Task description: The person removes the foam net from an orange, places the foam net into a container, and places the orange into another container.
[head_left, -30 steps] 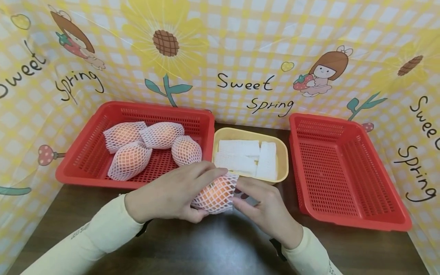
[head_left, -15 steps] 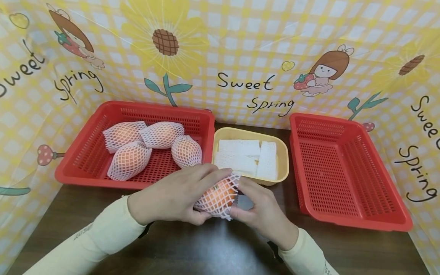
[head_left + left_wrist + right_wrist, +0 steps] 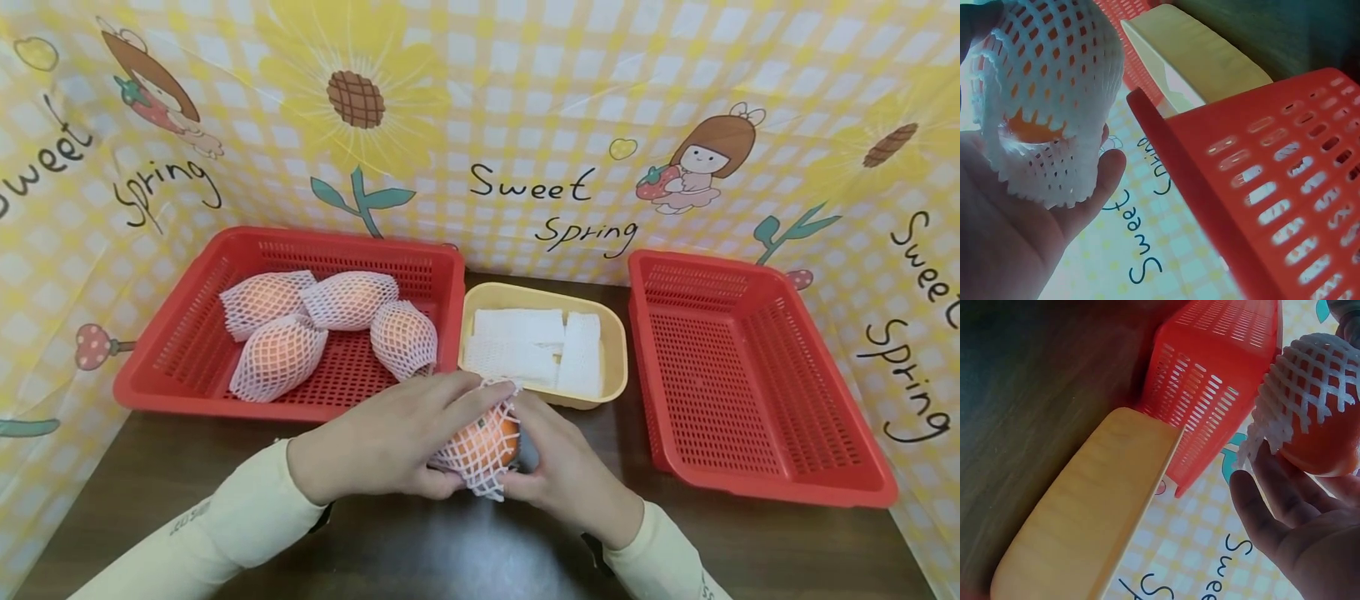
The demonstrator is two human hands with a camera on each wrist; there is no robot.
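In the head view both hands are around an orange (image 3: 513, 436) in a white foam net sleeve (image 3: 476, 454), over the table in front of the left basket. My left hand (image 3: 386, 437) grips it from the left, thumb below and fingers over the top. My right hand (image 3: 573, 467) pinches the net's open right edge, where bare orange peel shows. In the left wrist view the net (image 3: 1079, 140) covers most of the fruit, and its frilled end lies over the palm. The right wrist view has the uncovered orange (image 3: 1319, 447) by the right fingers (image 3: 1269, 487).
The left red basket (image 3: 247, 406) holds several net-wrapped oranges (image 3: 277, 358). Beside it a yellow tray (image 3: 617, 358) contains flat white foam nets (image 3: 517, 342). Another red basket (image 3: 720, 392) stands at the right with nothing in it. A patterned cloth (image 3: 510, 100) surrounds the dark table (image 3: 420, 558).
The net's right edge has been drawn back and bare orange peel now shows there. Both hands have shifted slightly down, with the right hand moving closer to the left.
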